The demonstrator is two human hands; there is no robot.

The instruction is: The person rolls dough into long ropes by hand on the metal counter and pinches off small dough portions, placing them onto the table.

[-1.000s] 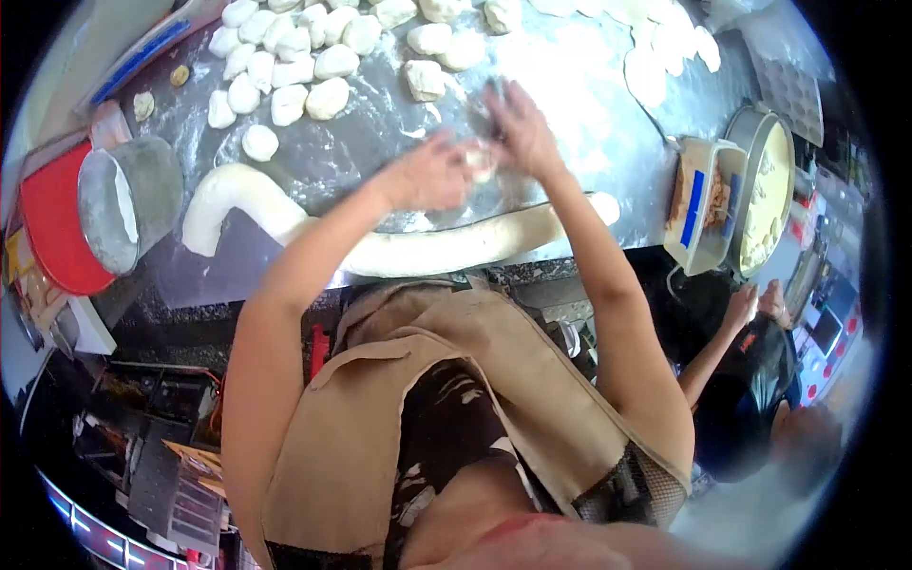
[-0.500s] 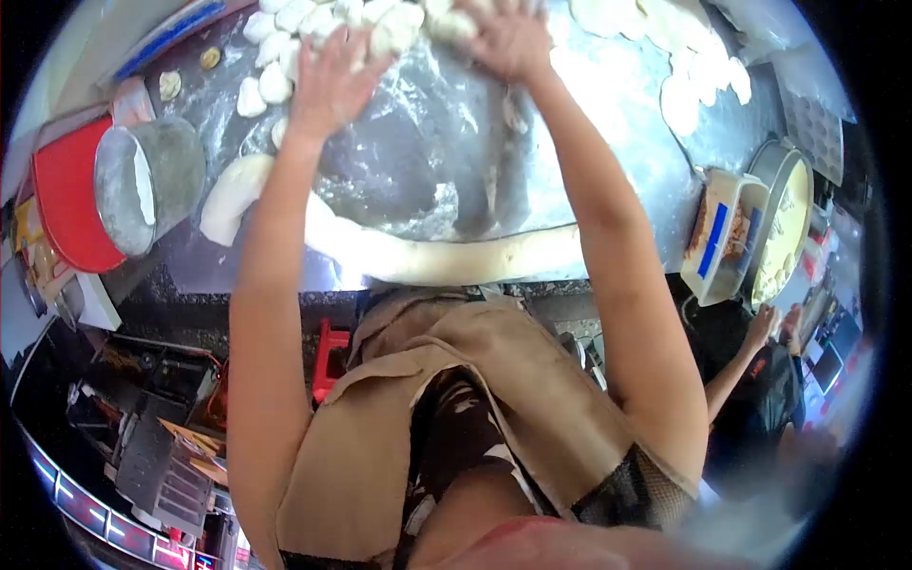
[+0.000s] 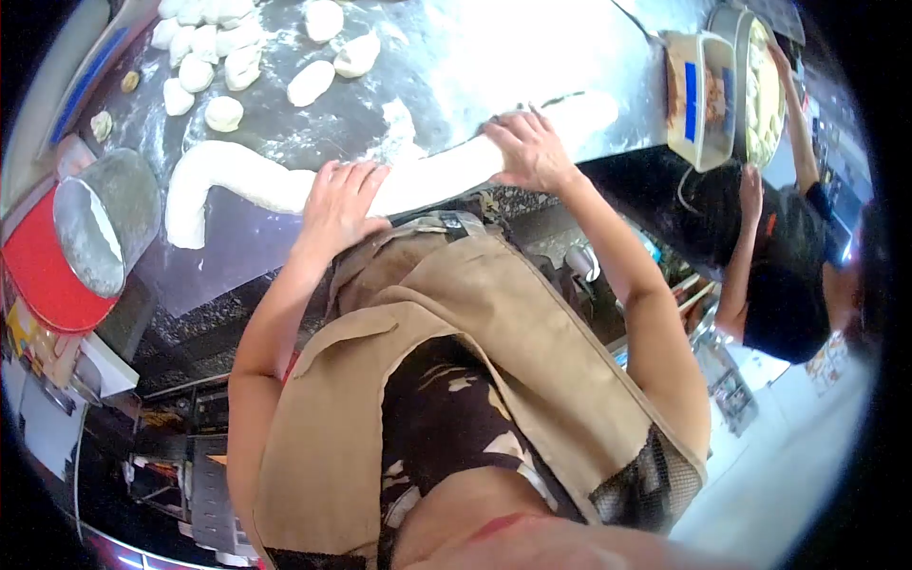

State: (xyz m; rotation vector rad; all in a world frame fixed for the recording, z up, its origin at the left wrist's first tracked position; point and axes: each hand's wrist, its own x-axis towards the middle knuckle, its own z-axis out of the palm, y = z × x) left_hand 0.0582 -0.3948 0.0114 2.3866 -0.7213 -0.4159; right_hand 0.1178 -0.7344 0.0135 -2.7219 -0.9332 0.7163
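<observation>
A long, thick rope of pale dough (image 3: pixel 432 180) lies along the near edge of the floured metal table (image 3: pixel 256 252), its left end bent toward me. My left hand (image 3: pixel 344 204) rests on the middle of the rope, fingers laid side by side over it and thumb apart. Farther right, my right hand (image 3: pixel 534 150) presses on the same rope from above with fingers spread and slightly bent. The rope's right end sticks out past that hand. Beyond the rope are several small dough pieces, among them one lone piece (image 3: pixel 224 114) and a longer one (image 3: pixel 311 84).
On the left, a metal cylinder (image 3: pixel 138 204) lies tilted beside a red container (image 3: pixel 52 271). A tub with blue tape (image 3: pixel 708 142) and a round pan of pale food (image 3: pixel 763 95) stand at the right. Another person's hands (image 3: pixel 750 190) are by the pan.
Both hands have come back from the dough pieces at the far side onto the dough rope. The view has turned, and the rope's right end now shows. The other person's hands now reach the pan.
</observation>
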